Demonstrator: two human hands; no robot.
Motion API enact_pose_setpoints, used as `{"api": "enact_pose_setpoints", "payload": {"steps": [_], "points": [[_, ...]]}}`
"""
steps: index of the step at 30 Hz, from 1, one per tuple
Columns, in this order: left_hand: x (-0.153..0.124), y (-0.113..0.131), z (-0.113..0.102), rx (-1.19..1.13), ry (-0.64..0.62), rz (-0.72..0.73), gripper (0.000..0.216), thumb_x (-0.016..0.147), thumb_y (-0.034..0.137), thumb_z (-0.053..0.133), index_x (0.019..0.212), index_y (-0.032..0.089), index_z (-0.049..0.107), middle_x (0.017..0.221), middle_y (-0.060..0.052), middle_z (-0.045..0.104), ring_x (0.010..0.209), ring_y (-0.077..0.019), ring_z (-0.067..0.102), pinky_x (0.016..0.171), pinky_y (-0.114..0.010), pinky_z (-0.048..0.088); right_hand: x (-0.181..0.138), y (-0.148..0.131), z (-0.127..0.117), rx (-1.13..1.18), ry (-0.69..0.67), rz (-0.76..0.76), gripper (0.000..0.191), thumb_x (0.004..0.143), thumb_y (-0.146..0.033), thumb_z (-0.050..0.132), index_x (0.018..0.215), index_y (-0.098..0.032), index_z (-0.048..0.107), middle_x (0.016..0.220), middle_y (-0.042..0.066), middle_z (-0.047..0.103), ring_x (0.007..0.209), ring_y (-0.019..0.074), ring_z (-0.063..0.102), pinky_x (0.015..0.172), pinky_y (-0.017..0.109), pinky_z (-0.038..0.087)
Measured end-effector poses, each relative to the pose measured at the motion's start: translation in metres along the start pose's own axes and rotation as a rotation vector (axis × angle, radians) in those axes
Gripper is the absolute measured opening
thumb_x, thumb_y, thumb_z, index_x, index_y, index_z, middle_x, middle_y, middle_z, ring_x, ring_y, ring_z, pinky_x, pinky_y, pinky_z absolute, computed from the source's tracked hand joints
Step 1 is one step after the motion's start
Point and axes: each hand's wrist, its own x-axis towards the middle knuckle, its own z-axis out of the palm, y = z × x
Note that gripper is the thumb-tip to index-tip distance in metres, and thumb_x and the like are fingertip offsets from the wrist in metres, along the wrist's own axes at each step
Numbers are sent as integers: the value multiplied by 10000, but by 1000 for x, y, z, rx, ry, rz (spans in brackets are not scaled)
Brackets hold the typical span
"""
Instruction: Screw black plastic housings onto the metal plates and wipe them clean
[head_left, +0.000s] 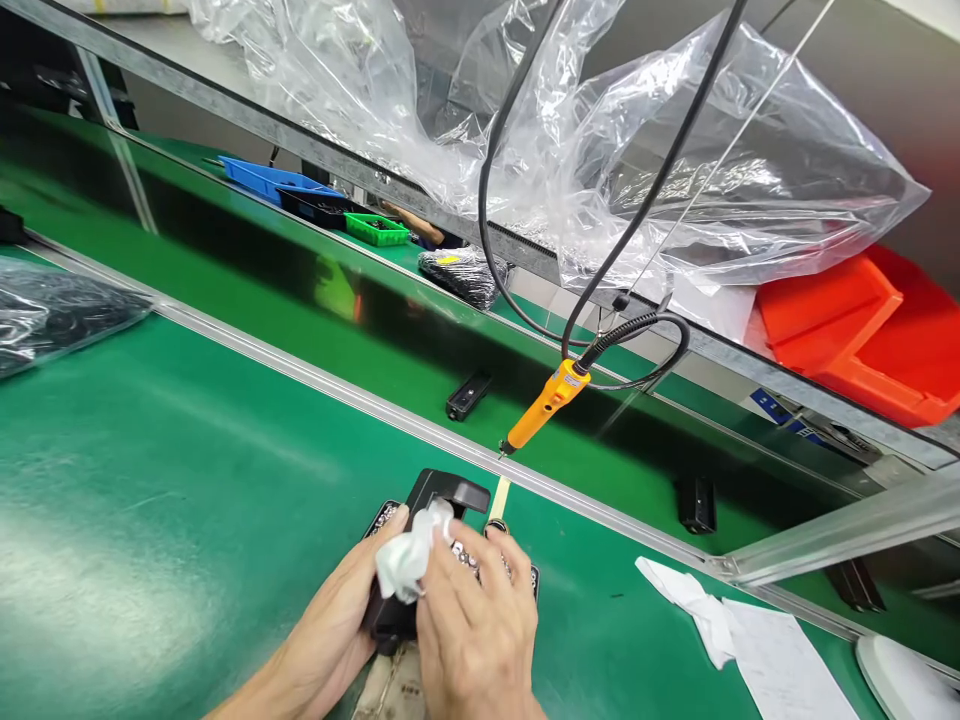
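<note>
My left hand [341, 610] is wrapped round a black plastic device [442, 492] at the near edge of the green bench, holding it from the left side. My right hand [472, 625] lies over the device's top with its fingers bent, pressing a crumpled white cloth [409, 555] against it. A small tray of tiny parts [386, 515] shows beside and under the device. Just beyond the hands an orange electric screwdriver [546, 405] hangs on a black cable [637, 225], tip pointing down-left.
A green conveyor belt [315, 290] runs diagonally behind a metal rail [360, 398], carrying two black devices [468, 395] [696, 502]. White papers [750, 640] lie at right. A clear plastic bag [675, 150] and red bins [862, 330] sit on the shelf. Blue, black and green trays [315, 200] stand far back.
</note>
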Motion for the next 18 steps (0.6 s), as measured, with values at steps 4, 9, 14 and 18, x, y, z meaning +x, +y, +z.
{"api": "enact_pose_setpoints", "payload": {"steps": [4,9,14,18], "points": [[-1,1,2,-41,97,13,568,787,369,895,1301,193,727,1053,-47,801,818,-202,736,736,-270,602,2,-2,-1,45,55,9,206,1027,-141,513,1043,-164,717,923,20,802,882,173,733,879,368,484],[2,-1,0,-30,9,22,567,805,440,873,1267,142,735,1090,-86,790,878,-233,732,803,-311,607,3,-2,1,-4,57,-26,240,979,-76,543,1128,-142,719,1043,57,808,1016,220,743,914,396,471],[-1,4,2,-5,7,-67,378,900,387,792,1165,122,744,931,-81,768,799,-222,726,737,-325,614,7,1,-9,352,-3,148,169,946,-128,619,1006,-231,740,843,-9,777,798,162,727,766,319,520],[-4,11,7,26,-46,-83,459,886,446,804,1226,145,734,975,-93,770,768,-213,720,693,-312,613,10,33,-48,591,-71,696,214,1019,-368,576,1026,-211,722,847,25,744,697,151,669,604,230,518]]}}
